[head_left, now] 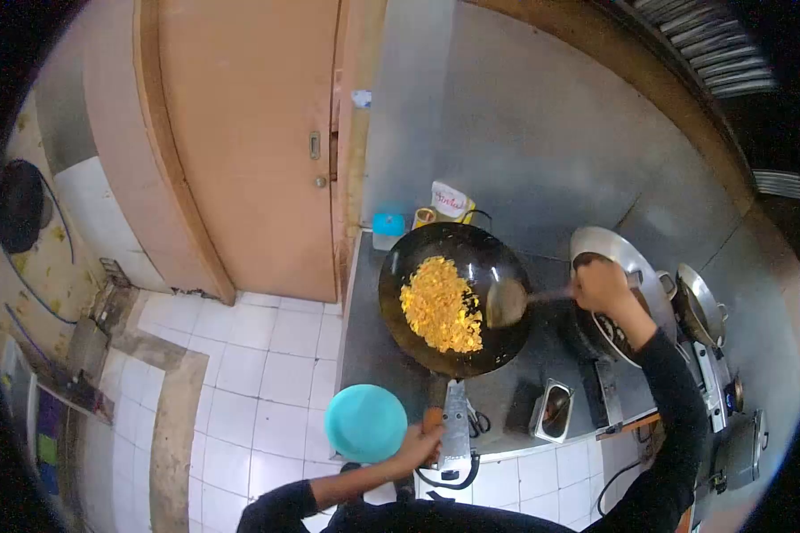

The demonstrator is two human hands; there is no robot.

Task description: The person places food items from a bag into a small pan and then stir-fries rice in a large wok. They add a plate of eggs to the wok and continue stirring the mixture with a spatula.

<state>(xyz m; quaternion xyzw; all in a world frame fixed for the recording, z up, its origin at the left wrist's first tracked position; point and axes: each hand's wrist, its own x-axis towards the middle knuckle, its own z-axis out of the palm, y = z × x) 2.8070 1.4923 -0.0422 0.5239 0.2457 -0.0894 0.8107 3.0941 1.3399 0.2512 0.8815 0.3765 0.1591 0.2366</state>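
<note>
Wok [495,253] over dark counter [507,382], yellow food [442,306] inside it. Left hand [420,446]: fingers wrapped on wok's handle [433,417]. Right hand [601,289]: fingers clamped on ladle [507,304], head inside wok, right of food. Turquoise plate [366,422] lower left of wok; metal pan [600,238] right. Grey wall [542,115] behind wok; door [244,133], white tiled floor [271,404] left of wok.

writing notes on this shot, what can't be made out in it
All in the head view:
Utensil head: blurred, probably by motion.
Whatever is under the wok: hidden by it.
Inside of the silver pan: partly covered by the right hand.
Fine print on the packet: too small.
</note>
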